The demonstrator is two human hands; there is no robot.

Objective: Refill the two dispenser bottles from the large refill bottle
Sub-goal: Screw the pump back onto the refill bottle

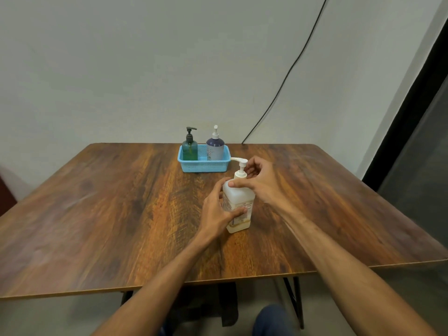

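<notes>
The large white refill bottle point(240, 202) stands upright near the middle of the table, with a white pump point(241, 164) on top. My left hand point(215, 209) wraps around its body from the left. My right hand point(260, 180) curls around the pump collar at the bottle's neck, thumb on the shoulder. At the table's far side, a green dispenser bottle point(189, 147) with a black pump and a purple dispenser bottle point(215, 147) with a white pump stand upright in a blue basket point(203, 164).
The wooden table point(121, 202) reaches to a pale wall. A black cable point(291, 69) runs down the wall behind the table's far edge. A dark panel point(424, 117) stands at the right. My knee shows below the table's front edge.
</notes>
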